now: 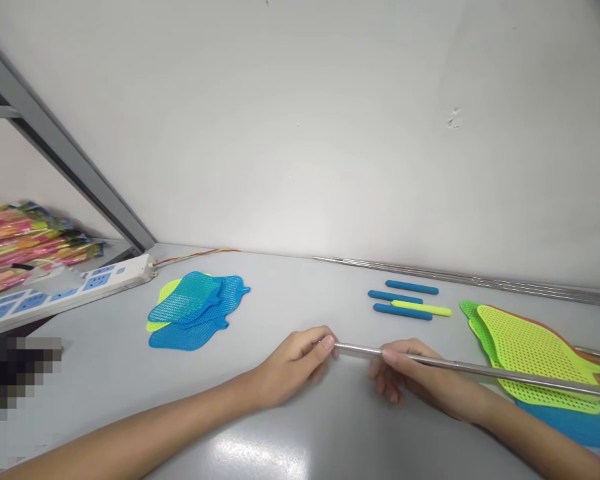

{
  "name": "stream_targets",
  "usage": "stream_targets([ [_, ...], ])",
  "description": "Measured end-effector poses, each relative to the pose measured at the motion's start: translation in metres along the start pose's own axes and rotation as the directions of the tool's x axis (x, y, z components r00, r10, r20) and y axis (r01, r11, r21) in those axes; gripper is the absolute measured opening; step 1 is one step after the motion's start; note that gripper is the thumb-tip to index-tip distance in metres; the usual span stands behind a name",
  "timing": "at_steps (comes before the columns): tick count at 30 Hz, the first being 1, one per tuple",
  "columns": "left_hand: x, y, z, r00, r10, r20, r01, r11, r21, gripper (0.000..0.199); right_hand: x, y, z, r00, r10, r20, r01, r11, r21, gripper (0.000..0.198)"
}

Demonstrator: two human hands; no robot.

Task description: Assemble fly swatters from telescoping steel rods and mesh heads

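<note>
Stretched between my two hands is a telescopic metal rod (pixel 460 366), its thin end to the left and its thicker length running off to the right over my right forearm. My left hand (pixel 307 357) pinches the thin tip between thumb and fingers. Farther along, my right hand (pixel 410 370) grips the rod with the thumb on top, its lower fingers loosely curled and slightly blurred. Beyond my right hand lie several plastic handle sleeves, blue (pixel 403 313) and one yellow (pixel 423 308). Blue fly swatter heads (pixel 187 335) are piled left of my left hand.
Yellow-green swatter heads (pixel 535 347) lie at the right, with blue ones (pixel 565 421) below. Thin metal rods (pixel 445 275) lie along the wall. A white power strip (pixel 115 277) and bagged colourful goods (pixel 25 240) are at the left, by a grey metal frame (pixel 75 140).
</note>
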State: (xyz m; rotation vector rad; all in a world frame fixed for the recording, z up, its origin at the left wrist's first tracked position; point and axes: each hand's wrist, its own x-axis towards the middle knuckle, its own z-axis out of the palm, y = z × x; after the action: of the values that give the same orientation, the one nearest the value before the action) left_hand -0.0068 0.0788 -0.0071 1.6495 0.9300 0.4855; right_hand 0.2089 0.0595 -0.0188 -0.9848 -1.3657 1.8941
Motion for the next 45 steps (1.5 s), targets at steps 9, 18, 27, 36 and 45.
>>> stream_targets([
  [9,0.0006,-0.0002,-0.0009,1.0,0.006,0.016,-0.008,0.995,0.096,0.037,0.0026,0.0019,-0.0019,0.999,-0.026,0.041,0.026,1.0,0.008,0.033],
  [18,0.0012,-0.0013,-0.0009,0.999,0.024,0.034,-0.03,0.985,0.169,0.038,0.004,0.0048,-0.0045,0.997,-0.04,0.067,0.039,0.999,0.019,0.034],
  [27,0.002,-0.002,0.0001,0.999,0.027,0.037,-0.035,0.974,0.225,0.037,0.0036,0.0024,-0.0051,0.997,-0.036,0.069,0.036,0.999,-0.003,0.034],
  [36,0.0013,-0.0005,0.0001,0.999,0.046,0.027,-0.052,0.959,0.278,0.037,0.0031,0.0023,-0.0051,0.997,-0.037,0.065,0.038,0.999,-0.013,0.035],
  [45,0.0029,-0.0055,0.0006,0.992,0.112,0.056,-0.124,0.934,0.335,0.036,0.0033,0.0028,-0.0063,0.996,-0.048,0.075,0.048,0.999,0.005,0.033],
])
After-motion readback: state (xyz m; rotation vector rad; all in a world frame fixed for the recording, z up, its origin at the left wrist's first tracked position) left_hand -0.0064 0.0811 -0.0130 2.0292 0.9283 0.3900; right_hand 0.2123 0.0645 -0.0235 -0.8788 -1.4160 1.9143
